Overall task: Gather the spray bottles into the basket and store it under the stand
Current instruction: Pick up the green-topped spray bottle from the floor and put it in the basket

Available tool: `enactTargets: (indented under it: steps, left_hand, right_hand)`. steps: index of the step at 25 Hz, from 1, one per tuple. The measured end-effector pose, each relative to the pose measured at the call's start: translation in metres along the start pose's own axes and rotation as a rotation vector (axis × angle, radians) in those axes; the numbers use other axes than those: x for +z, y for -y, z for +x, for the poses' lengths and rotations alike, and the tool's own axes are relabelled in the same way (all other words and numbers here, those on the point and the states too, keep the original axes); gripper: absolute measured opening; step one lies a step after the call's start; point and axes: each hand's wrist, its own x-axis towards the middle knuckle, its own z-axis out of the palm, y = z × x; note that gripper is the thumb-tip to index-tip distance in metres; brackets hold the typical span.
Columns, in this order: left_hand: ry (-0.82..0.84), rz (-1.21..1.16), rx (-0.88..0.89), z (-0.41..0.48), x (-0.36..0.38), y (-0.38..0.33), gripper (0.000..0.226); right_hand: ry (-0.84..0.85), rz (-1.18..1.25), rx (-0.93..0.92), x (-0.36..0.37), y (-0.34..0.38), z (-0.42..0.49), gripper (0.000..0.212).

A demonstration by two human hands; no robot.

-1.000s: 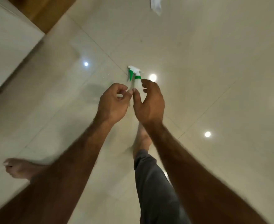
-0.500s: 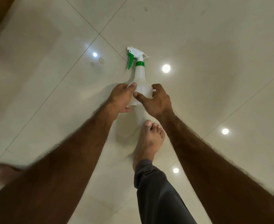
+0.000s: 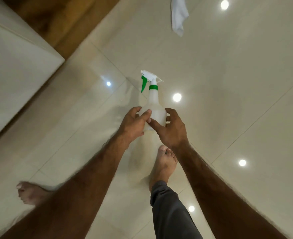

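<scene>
Resting spray bottle (image 3: 155,107) between both hands' grip

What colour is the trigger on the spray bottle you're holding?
Green, matching the collar on the spray bottle; the nozzle head is white. Head view shows it.

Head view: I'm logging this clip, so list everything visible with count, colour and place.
spray bottle: one, translucent white with green trigger and collar, centre, held by both hands
cloth: one, white, on floor, top right
floor: glossy beige tiles with light reflections
wooden panel: one, brown, top left
white surface: one, left edge
feet: two, bare
trouser leg: one, grey
left hand: on bottle's left side
right hand: on bottle's right side
</scene>
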Motion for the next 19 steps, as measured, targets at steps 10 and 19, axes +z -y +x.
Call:
enactTargets:
  steps: [10, 19]
  left_hand:
    - [-0.005, -0.240, 0.175, -0.154, -0.131, -0.091, 0.040]
    - [0.293, -0.342, 0.509, -0.321, -0.318, -0.118, 0.070]
  right_hand:
    - [0.059, 0.240, -0.255, -0.038, 0.166, -0.122, 0.069]
    - [0.489, 0.353, -0.449, -0.033, 0.343, -0.253, 0.074]
